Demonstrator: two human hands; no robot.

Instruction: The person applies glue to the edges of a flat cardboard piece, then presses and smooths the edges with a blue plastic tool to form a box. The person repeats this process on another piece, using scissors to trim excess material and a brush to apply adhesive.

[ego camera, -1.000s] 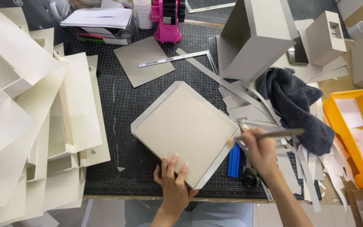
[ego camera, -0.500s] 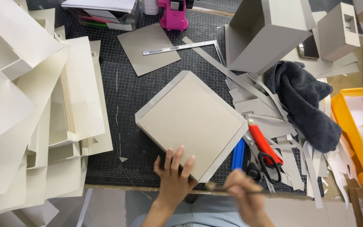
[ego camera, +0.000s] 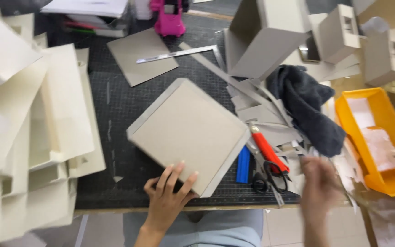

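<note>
Grey cardboard box lid (ego camera: 189, 132): flat, turned diamond-wise, corner toward person. Left hand (ego camera: 166, 199) fingers spread on it; right hand (ego camera: 318, 187) blurred, grip indeterminable.

The left hand (ego camera: 166, 197) lay on the near corner of the flat box (ego camera: 189, 132), and the box sat on the cutting mat (ego camera: 115, 151). To the left of that hand, piles of folded card (ego camera: 33, 137) covered the table. Between the two hands lay the scissors (ego camera: 266, 176) and a knife (ego camera: 268, 151). The right hand (ego camera: 318, 185) was past them, off the mat's edge. Behind the right hand lay a cloth (ego camera: 309, 107). To its right sat a tray (ego camera: 378, 137). Far behind the box, a ruler (ego camera: 177, 53) lay on a sheet of board (ego camera: 140, 57).
</note>
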